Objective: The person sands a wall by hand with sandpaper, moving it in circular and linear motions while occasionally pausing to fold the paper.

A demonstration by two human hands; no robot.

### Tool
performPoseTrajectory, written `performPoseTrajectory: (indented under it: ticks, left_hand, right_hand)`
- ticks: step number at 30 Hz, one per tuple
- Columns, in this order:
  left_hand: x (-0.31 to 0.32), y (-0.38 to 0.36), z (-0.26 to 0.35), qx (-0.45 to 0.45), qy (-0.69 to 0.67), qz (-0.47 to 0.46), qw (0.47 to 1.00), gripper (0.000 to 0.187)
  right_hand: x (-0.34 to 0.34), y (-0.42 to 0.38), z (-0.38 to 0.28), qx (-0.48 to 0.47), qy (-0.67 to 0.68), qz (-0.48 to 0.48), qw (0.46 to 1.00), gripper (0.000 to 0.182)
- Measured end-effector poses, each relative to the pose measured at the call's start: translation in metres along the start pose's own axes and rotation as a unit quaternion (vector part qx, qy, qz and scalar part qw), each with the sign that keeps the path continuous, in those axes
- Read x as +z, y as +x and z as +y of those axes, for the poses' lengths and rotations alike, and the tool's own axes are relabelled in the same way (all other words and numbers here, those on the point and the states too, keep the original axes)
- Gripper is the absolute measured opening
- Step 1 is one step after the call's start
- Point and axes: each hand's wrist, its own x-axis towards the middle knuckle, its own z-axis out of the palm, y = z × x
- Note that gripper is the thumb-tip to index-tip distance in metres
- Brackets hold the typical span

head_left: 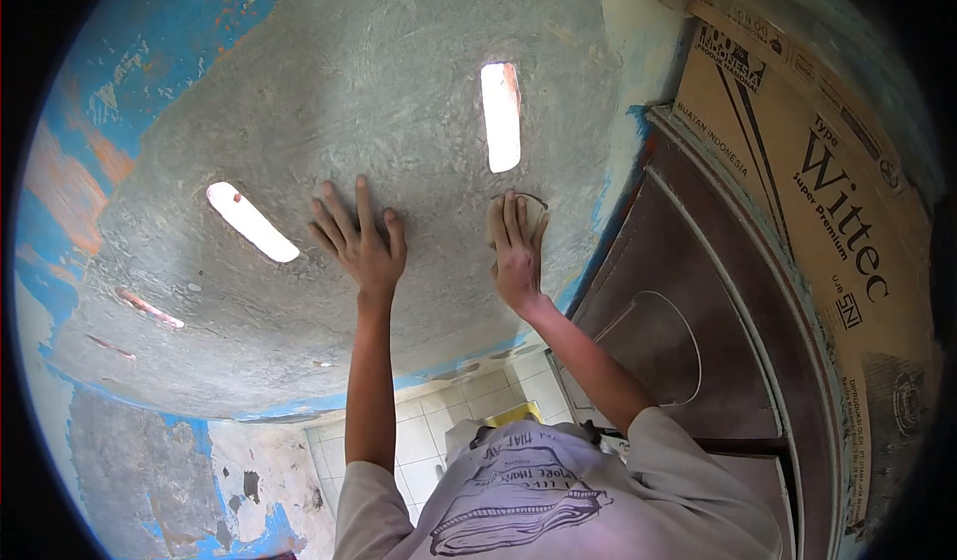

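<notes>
My left hand point(361, 249) lies flat against the grey plastered wall point(399, 92), fingers spread and nothing in it. To its right, my right hand point(516, 261) presses a tan piece of sandpaper point(538, 207) onto the same wall. The fingers lie together over that piece and hide most of it; a dark curved edge shows past the fingertips. Just above the right hand is a tall bright slot point(501, 122) through the wall. Left of my left hand is a second, slanted slot point(251, 223).
Peeling blue paint point(110, 72) borders the plaster. On the right stand a dark brown door point(688, 281) and a printed cardboard sheet point(788, 141). Pale tiles point(439, 428) show below the wall. Narrow reddish gaps point(150, 308) mark the lower left plaster.
</notes>
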Motion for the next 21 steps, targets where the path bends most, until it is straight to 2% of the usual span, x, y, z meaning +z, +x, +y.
performPoseTrajectory:
  ticks: [2, 5, 8, 9, 12, 15, 21]
  left_hand:
    - [0.004, -0.019, 0.003, -0.041, -0.022, -0.027, 0.999, 0.060]
    - [-0.001, -0.053, 0.007, -0.091, -0.042, -0.090, 0.991, 0.066]
    - [-0.002, -0.061, 0.002, -0.085, -0.038, -0.139, 0.986, 0.073]
    - [-0.001, -0.065, -0.001, -0.079, -0.033, -0.140, 0.986, 0.074]
    - [0.002, -0.076, -0.006, -0.063, -0.009, -0.153, 0.986, 0.076]
    - [-0.003, -0.080, -0.013, -0.047, -0.003, -0.179, 0.983, 0.077]
    - [-0.001, -0.097, -0.012, -0.079, -0.049, -0.176, 0.980, 0.070]
  right_hand:
    - [-0.016, 0.024, -0.003, -0.004, -0.005, 0.025, 1.000, 0.089]
    - [-0.044, 0.078, -0.015, -0.006, -0.092, 0.073, 0.993, 0.085]
    - [-0.037, 0.073, -0.021, -0.021, -0.039, 0.090, 0.995, 0.083]
    - [-0.026, 0.054, -0.019, -0.034, 0.001, 0.062, 0.997, 0.084]
    - [0.023, -0.032, -0.011, -0.006, 0.002, -0.051, 0.999, 0.085]
    - [0.041, -0.050, -0.009, 0.003, 0.028, -0.079, 0.996, 0.085]
    - [-0.039, 0.089, -0.053, -0.051, 0.092, 0.064, 0.992, 0.084]
